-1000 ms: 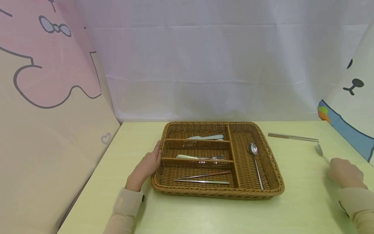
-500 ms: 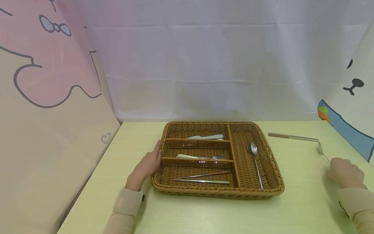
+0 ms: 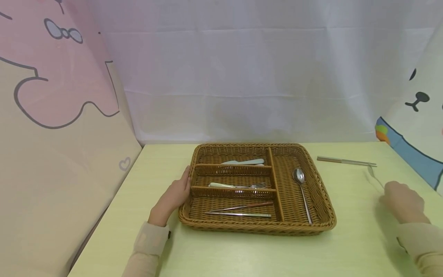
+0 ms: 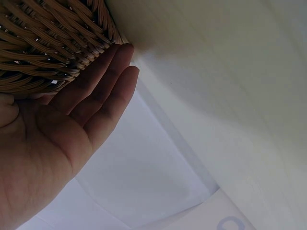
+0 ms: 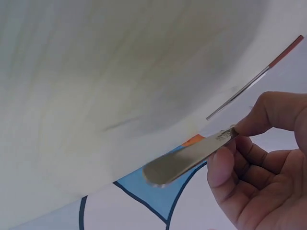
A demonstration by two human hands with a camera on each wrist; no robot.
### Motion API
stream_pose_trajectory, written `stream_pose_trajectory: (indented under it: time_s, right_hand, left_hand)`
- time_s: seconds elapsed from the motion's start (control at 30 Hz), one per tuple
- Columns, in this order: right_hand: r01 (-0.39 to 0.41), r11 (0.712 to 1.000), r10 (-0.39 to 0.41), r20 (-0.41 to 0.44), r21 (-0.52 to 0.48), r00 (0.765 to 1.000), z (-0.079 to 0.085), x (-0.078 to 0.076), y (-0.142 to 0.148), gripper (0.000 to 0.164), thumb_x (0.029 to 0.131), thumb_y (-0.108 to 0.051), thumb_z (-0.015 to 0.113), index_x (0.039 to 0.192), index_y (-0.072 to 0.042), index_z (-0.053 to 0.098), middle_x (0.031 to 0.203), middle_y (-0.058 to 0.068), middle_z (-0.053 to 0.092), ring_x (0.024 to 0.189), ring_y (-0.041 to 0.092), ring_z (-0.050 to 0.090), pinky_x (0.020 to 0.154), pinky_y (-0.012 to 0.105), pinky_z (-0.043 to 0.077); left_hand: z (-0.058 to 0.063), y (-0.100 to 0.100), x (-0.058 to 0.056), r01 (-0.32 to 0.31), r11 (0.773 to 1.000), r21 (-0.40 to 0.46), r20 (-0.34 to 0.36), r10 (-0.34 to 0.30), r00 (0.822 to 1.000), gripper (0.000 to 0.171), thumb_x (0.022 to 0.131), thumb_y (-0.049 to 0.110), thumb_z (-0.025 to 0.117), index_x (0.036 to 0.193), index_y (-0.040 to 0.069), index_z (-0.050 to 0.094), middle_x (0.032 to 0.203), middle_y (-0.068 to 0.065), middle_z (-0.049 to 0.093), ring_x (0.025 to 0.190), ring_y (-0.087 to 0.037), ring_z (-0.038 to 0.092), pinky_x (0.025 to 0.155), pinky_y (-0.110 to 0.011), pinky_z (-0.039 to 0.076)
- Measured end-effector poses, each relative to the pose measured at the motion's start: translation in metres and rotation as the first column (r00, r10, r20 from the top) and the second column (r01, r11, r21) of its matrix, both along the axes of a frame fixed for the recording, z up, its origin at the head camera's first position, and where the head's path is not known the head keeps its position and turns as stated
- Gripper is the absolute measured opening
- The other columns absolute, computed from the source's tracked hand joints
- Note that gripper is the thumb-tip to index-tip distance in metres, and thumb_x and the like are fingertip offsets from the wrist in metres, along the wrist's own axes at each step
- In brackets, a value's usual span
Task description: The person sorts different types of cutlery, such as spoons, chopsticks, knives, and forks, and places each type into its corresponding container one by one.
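Note:
A brown wicker cutlery tray stands on the table. My left hand touches its left outer wall, and in the left wrist view the fingers extend along the wicker. Right of the tray, my right hand pinches a metal fork by its handle, above the table. In the head view the fork's head is blurred; the right wrist view shows the flat handle between thumb and finger. Just beyond the fork lies a pair of chopsticks, metal with brownish ends.
Inside the tray, a spoon lies in the right compartment and a pale-blue-handled knife at the back. A green-handled fork lies in the middle, with two chopsticks in front. Cloth walls enclose the table.
My right hand has moved a little left and away from me with the fork, whose head now overlaps the chopsticks in the head view. The left hand and tray stay put.

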State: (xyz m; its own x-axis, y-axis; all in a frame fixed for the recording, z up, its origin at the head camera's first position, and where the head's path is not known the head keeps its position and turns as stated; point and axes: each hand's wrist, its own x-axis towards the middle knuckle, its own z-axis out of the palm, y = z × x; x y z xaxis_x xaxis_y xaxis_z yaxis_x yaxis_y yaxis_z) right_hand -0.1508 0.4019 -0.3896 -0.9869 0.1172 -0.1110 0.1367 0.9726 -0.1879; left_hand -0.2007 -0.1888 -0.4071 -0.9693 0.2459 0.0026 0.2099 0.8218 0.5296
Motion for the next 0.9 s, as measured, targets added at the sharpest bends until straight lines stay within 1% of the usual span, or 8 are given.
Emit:
stream_pose_trajectory:
  time_s: [0.13,0.23,0.4,0.6,0.7,0.83,0.9]
  right_hand:
    - [0.002,1.000,-0.002,-0.012,-0.011,1.000,0.003,0.000,-0.008,0.019,0.077,-0.006,0.052,0.061,-0.002,0.043,0.057,0.011,0.043,0.052,0.026,0.043,0.043,0.040,0.040]
    - [-0.015,1.000,0.014,-0.048,-0.021,0.999,0.003,0.000,-0.014,0.018,0.076,-0.006,0.051,0.061,-0.003,0.042,0.055,0.010,0.041,0.050,0.025,0.041,0.041,0.039,0.038]
    - [-0.043,0.999,0.039,-0.107,-0.029,0.993,0.006,0.001,-0.028,0.013,0.073,-0.005,0.048,0.063,-0.001,0.041,0.054,0.010,0.041,0.049,0.025,0.039,0.039,0.039,0.036]
    - [-0.062,0.998,0.057,-0.178,-0.025,0.982,0.014,0.001,-0.050,0.009,0.070,-0.002,0.045,0.067,0.004,0.038,0.054,0.011,0.038,0.048,0.025,0.037,0.038,0.039,0.034]
    - [-0.073,0.997,0.067,-0.188,-0.025,0.980,0.019,0.001,-0.061,0.009,0.071,0.000,0.044,0.068,0.006,0.038,0.055,0.012,0.039,0.048,0.025,0.037,0.038,0.039,0.034]
    - [-0.090,0.996,0.084,-0.214,-0.021,0.973,0.024,0.001,-0.076,0.008,0.071,0.001,0.042,0.068,0.006,0.037,0.054,0.013,0.039,0.047,0.026,0.037,0.037,0.040,0.033]
    - [-0.105,0.994,0.098,-0.245,-0.016,0.965,0.026,0.001,-0.083,0.007,0.071,0.002,0.041,0.067,0.005,0.036,0.054,0.012,0.038,0.046,0.025,0.036,0.035,0.039,0.032]
  left_hand:
    - [0.001,0.000,0.000,0.002,1.000,-0.003,0.001,-0.002,1.000,0.051,0.101,0.019,0.024,0.146,0.001,0.005,0.044,0.002,0.035,0.034,-0.010,0.027,0.038,-0.028,0.034]
    - [0.001,0.000,0.000,0.000,1.000,-0.005,0.006,0.000,1.000,0.052,0.101,0.019,0.024,0.146,0.003,0.004,0.044,0.002,0.035,0.033,-0.010,0.027,0.038,-0.027,0.034]
    - [0.001,0.000,0.000,-0.001,1.000,-0.009,0.004,0.001,1.000,0.052,0.101,0.019,0.024,0.146,0.003,0.004,0.045,0.002,0.037,0.034,-0.010,0.028,0.038,-0.028,0.035]
    - [-0.001,-0.001,-0.001,-0.002,1.000,-0.012,-0.002,0.002,1.000,0.051,0.101,0.019,0.024,0.146,0.003,0.005,0.046,0.002,0.036,0.034,-0.009,0.027,0.038,-0.027,0.033]
    - [-0.002,-0.001,-0.001,-0.001,1.000,-0.015,-0.004,0.001,1.000,0.051,0.101,0.019,0.023,0.146,0.003,0.004,0.046,0.002,0.036,0.035,-0.009,0.027,0.038,-0.027,0.033]
    - [-0.002,-0.001,-0.001,-0.004,1.000,-0.017,0.000,0.004,1.000,0.051,0.101,0.019,0.023,0.146,0.003,0.004,0.047,0.000,0.039,0.035,-0.010,0.028,0.039,-0.029,0.035]
    - [-0.002,-0.001,-0.001,-0.006,1.000,-0.018,0.002,0.006,1.000,0.051,0.101,0.020,0.023,0.146,0.004,0.004,0.049,-0.001,0.040,0.035,-0.010,0.029,0.039,-0.030,0.036]
